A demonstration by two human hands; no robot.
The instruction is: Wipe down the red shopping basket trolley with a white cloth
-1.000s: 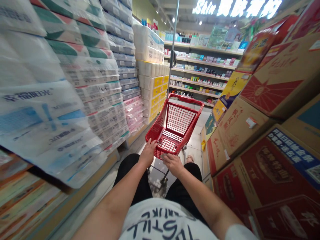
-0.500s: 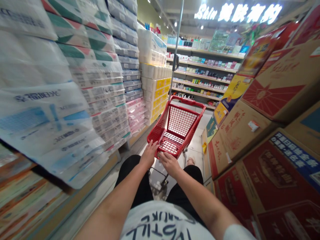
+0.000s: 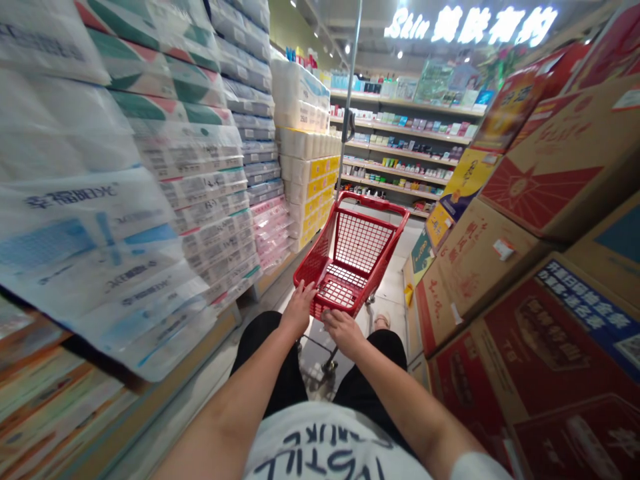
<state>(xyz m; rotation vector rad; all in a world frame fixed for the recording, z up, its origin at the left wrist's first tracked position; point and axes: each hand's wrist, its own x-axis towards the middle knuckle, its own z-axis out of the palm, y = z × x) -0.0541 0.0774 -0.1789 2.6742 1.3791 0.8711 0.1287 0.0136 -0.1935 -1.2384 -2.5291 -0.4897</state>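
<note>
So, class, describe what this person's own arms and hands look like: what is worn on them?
Both forearms are bare. The left hand and right hand show no gloves, rings or watch. A short white sleeve edges the right upper arm, part of a white T-shirt with dark lettering.

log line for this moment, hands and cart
left hand: on red cart rim | right hand: grips rim | cart empty | tissue packs left | cartons right
</note>
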